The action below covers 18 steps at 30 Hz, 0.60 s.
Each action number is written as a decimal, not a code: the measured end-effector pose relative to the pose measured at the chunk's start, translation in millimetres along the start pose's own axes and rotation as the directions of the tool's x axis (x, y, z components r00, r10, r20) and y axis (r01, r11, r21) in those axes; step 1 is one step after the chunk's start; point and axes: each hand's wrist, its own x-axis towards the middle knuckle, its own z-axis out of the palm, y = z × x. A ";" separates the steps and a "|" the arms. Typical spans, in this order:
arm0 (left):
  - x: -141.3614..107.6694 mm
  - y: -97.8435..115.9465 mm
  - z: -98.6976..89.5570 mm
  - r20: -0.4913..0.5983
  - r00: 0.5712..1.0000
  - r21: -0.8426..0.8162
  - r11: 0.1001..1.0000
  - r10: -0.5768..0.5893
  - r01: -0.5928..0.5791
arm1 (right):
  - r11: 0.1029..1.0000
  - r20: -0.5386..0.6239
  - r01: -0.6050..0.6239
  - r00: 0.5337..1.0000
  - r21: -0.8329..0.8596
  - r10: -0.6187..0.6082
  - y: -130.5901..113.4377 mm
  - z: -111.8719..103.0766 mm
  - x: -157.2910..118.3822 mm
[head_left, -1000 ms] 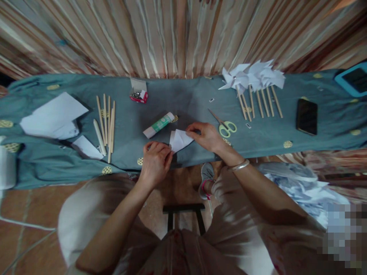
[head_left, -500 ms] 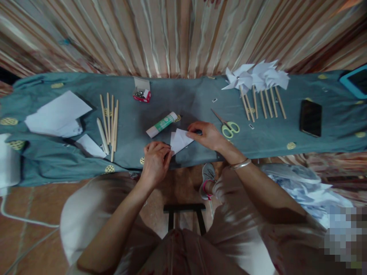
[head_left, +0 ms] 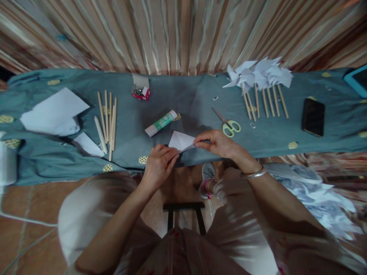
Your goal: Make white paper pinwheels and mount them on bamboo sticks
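The left hand [head_left: 161, 160] and right hand [head_left: 219, 143] pinch folded paper [head_left: 180, 139].

no lettering, brand or number can be read. the glue stick [head_left: 151, 130], just beyond the left hand [head_left: 160, 162], bears a green label [head_left: 163, 122] with pale print, too small to make out. farther beyond the left hand, any print on the red box [head_left: 140, 96] is illegible. beyond the right hand [head_left: 217, 143], a small white patch [head_left: 215, 98] on the bench [head_left: 189, 101] carries dark marks, content undetermined.
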 end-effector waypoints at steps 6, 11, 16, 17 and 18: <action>1.6 -3.8 2.3 -0.022 0.999 -0.036 0.998 -0.042 0.041 | 0.997 -0.067 -0.012 0.998 -0.080 0.006 -3.0 7.1 7.6; 1.8 -7.4 4.2 -0.036 0.995 -0.002 0.995 -0.096 0.096 | 0.996 -0.105 -0.020 0.994 -0.083 0.011 -4.7 12.8 12.3; 2.0 -10.6 5.5 -0.023 0.991 0.001 0.991 -0.131 0.131 | 0.996 -0.124 -0.038 0.992 -0.080 0.028 -6.7 16.5 15.7; 2.0 -10.7 5.6 -0.019 0.990 -0.002 0.990 -0.143 0.143 | 0.995 -0.125 -0.040 0.992 -0.088 0.029 -7.2 16.9 16.1; 2.0 -10.6 5.7 -0.018 0.987 -0.004 0.987 -0.159 0.159 | 0.994 -0.128 -0.041 0.991 -0.098 0.028 -7.8 17.2 16.3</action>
